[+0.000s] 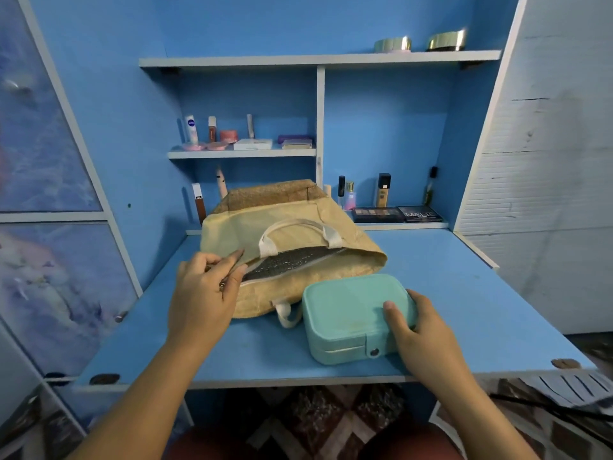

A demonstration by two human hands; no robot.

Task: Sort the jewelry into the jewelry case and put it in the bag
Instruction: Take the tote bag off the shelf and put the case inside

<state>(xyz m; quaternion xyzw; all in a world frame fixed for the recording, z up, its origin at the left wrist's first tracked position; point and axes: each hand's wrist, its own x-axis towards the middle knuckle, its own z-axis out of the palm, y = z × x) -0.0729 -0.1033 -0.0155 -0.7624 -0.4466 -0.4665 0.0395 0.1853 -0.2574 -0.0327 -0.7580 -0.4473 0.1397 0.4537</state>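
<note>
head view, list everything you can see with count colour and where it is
jewelry case: 1, teal, closed, on the desk beside the bag
bag: 1, tan, silver lining, lying on the desk, mouth open
desk: 1, blue, under both
palettes: 2, dark, ledge right of the bag
bottles: several, mixed, behind the palettes
cosmetics: several, mostly pink and white, middle shelf
tins: 2, gold, top shelf
left hand: 1, pinches the bag's opening edge
right hand: 1, grips the jewelry case's right end
</note>
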